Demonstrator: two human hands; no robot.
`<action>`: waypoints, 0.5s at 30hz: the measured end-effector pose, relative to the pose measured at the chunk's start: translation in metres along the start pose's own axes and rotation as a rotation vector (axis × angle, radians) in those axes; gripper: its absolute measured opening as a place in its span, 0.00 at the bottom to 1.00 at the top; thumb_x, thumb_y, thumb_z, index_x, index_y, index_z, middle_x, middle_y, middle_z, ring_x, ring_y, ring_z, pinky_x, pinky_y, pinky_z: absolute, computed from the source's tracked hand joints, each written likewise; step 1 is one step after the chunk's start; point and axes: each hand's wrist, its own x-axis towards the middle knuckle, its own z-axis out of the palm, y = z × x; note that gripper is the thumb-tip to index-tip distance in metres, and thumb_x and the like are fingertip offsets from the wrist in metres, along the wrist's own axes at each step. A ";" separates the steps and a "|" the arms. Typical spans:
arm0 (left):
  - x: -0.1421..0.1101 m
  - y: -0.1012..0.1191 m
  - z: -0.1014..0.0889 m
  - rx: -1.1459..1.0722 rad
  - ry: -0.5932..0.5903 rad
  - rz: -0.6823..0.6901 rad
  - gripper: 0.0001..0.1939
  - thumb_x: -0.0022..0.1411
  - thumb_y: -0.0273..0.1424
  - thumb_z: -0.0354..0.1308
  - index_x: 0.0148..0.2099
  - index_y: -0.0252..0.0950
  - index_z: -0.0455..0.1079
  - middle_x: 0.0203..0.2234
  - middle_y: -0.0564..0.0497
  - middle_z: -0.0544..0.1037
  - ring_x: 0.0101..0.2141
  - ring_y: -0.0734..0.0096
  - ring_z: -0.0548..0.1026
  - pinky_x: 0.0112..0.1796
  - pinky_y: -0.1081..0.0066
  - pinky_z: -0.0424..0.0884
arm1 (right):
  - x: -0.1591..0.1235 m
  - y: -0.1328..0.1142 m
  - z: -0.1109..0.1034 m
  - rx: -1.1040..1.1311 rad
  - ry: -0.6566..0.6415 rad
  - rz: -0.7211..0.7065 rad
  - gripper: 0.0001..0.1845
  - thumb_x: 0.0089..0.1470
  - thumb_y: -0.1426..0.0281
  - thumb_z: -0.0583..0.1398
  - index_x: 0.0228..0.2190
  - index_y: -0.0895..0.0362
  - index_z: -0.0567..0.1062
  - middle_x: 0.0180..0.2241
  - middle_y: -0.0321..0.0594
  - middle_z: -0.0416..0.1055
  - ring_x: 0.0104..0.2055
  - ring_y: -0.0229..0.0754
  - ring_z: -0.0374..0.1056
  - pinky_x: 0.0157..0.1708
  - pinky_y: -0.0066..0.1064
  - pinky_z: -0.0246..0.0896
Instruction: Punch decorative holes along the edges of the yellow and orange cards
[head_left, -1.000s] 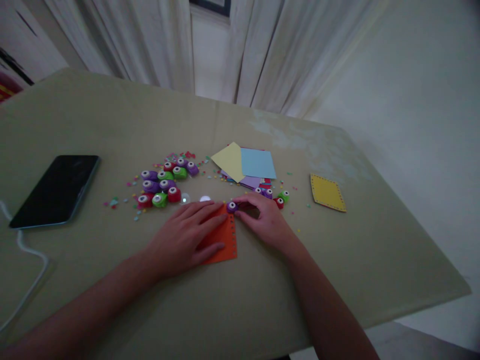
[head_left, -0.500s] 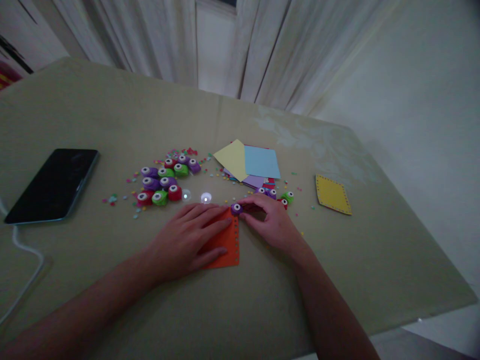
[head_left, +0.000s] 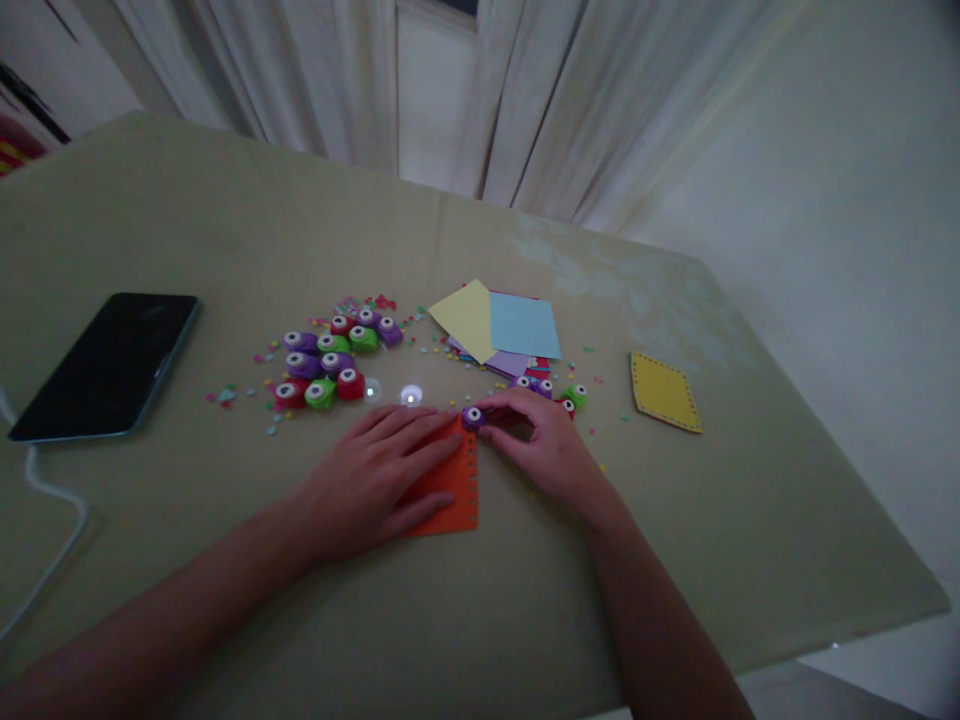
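Note:
My left hand (head_left: pixel 382 475) lies flat with spread fingers on an orange paper square (head_left: pixel 450 510), pressing it to the table. A row of punched holes runs down the square's right edge. At its top right corner sits a small purple craft punch (head_left: pixel 473 418) with a white round button. The thumb and forefinger of my right hand (head_left: pixel 547 445) pinch that punch from the right. Just behind my right fingers stand several more punches, among them a green one (head_left: pixel 576 396). Most of the square's left part is hidden under my left hand.
Several coloured punches (head_left: pixel 320 393) are grouped left of centre among scattered paper bits. Coloured sheets (head_left: pixel 525 325) lie behind my hands. A yellow square with punched edges (head_left: pixel 666 392) rests at right. A dark tablet (head_left: pixel 109 365) with a white cable (head_left: pixel 71 500) lies at left.
Both hands, the purple punch and the orange square hold the same places. Only the camera view has shifted very slightly.

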 end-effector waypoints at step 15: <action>0.000 0.000 -0.001 -0.024 -0.005 -0.007 0.28 0.78 0.45 0.55 0.73 0.40 0.66 0.69 0.43 0.71 0.65 0.49 0.70 0.64 0.50 0.62 | 0.000 0.002 -0.001 -0.009 -0.016 0.008 0.13 0.63 0.74 0.68 0.48 0.52 0.83 0.45 0.41 0.83 0.45 0.44 0.79 0.51 0.39 0.76</action>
